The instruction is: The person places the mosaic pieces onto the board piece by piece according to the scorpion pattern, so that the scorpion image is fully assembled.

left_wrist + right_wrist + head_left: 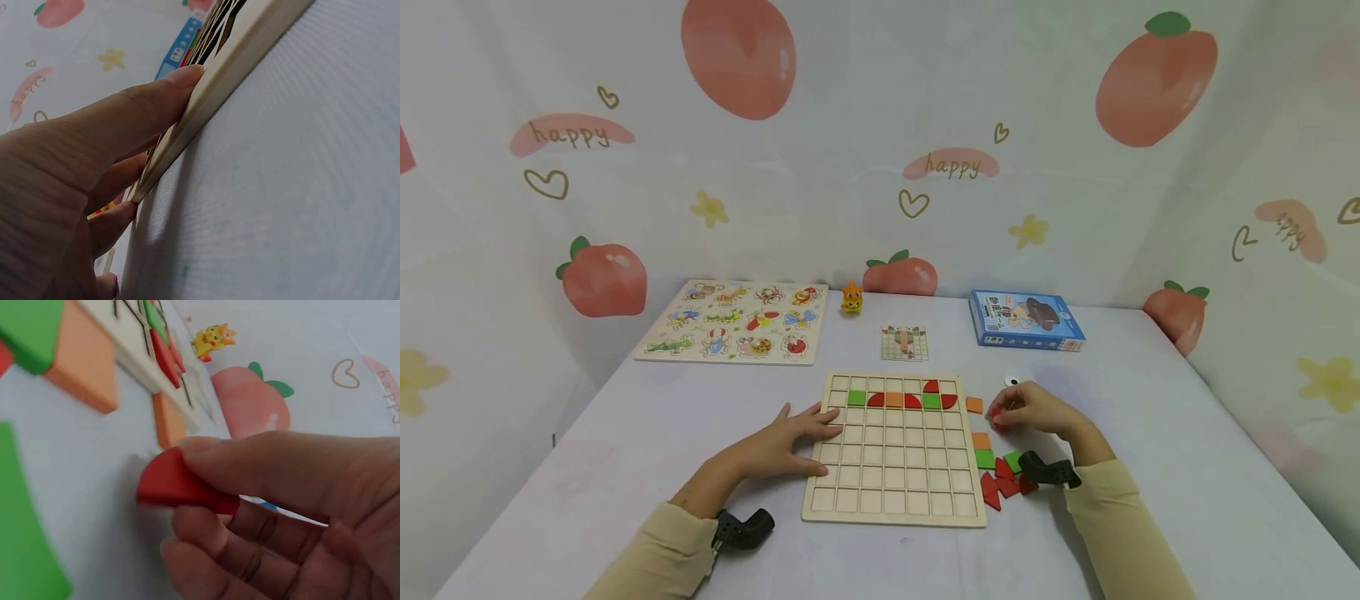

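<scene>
A patterned backdrop [850, 192] with peaches and the word "happy" stands along the back edge of the white tabletop [1195, 467]. In the tabletop's back-left corner lies a puzzle board [748, 329] with pictures of insects and other small creatures. The wooden grid board [891, 479] lies about midway between the tabletop's left and right edges; its second row from the back holds green, red and orange pieces, with one more red piece in the row behind, toward its back-right corner. A blue box [1026, 321] lies near the tabletop's back edge, toward the back-right corner. The left hand [775, 442], fingers spread and fairly straight, touches the grid board's left edge with thumb and fingers, gripping nothing. The right hand [1033, 412], just off the grid board's right edge near its back-right corner, has thumb and fingers bent together, pinching a red quarter-round piece [165, 481]. A small picture card [905, 343] lies beyond the grid board's back edge, and a yellow-and-orange toy figure [852, 298] stands near the tabletop's back edge. Along the grid board's right edge are loose orange squares [981, 441], green pieces [984, 459] and a cluster of red pieces [1007, 486]. A little white round piece [1012, 382] lies just behind the right hand.
</scene>
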{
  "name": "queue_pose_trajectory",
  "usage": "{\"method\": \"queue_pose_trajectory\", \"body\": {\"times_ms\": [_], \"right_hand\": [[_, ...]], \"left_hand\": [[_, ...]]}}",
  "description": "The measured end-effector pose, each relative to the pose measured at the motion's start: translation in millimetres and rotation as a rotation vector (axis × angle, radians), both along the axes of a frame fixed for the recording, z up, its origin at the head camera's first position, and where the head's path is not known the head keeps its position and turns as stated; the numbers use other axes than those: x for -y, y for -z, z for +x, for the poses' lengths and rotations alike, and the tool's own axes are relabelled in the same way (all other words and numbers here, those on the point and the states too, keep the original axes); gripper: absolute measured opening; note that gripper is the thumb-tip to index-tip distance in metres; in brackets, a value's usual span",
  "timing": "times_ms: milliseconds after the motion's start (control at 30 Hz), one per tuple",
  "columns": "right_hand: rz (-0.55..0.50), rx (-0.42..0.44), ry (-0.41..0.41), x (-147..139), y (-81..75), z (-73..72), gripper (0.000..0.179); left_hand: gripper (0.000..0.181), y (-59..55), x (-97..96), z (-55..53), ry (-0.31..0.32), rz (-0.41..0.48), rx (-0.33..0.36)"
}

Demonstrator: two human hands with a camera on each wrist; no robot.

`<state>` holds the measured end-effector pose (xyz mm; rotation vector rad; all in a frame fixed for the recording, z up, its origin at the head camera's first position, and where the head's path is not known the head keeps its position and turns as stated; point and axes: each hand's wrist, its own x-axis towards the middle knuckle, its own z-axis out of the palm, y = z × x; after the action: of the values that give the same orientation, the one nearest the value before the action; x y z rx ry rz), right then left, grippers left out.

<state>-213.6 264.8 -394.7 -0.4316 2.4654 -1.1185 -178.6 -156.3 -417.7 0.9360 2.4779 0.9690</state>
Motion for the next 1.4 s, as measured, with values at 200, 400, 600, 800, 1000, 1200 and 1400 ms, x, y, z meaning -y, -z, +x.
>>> {"method": "queue_pose_trajectory", "body": {"times_ms": [200, 400, 600, 800, 1000, 1200, 1400], "right_hand": [[-0.070, 0.002, 0.045, 13.8, -9.6, -4.5, 0.021], [-0.106, -0.034, 0.012, 32.8, -15.7, -11.7, 0.017], [-0.132, -0.052, 0.003, 56.2, -17.9, -18.3, 0.016], [-0.218, -0.052, -0.008, 80.0, -14.5, -26.8, 0.017], [-0.270, -0.058, -0.060, 102.3, -14.0, -34.3, 0.024], [-0.319, 0.003, -0.030, 121.7, -15.7, -39.3, 0.027], [-0.340, 0.010, -0.041, 140.4, -13.8, -42.6, 0.026]], "left_hand": [[0.066, -2.0, -0.1, 0.8, -0.003, -0.005, 0.002], [0.066, -2.6, -0.2, 1.1, -0.003, -0.004, 0.004], [0.066, -1.3, 0.2, 0.5, -0.001, -0.003, -0.002], [0.065, -0.4, -0.5, 0.4, 0.007, 0.002, -0.017], [0.064, -1.3, -0.3, 1.1, 0.005, 0.004, -0.019], [0.065, -1.8, -0.2, 0.9, 0.007, 0.003, -0.023], [0.064, -2.9, -1.0, 0.8, 0.009, -0.009, -0.022]]}}
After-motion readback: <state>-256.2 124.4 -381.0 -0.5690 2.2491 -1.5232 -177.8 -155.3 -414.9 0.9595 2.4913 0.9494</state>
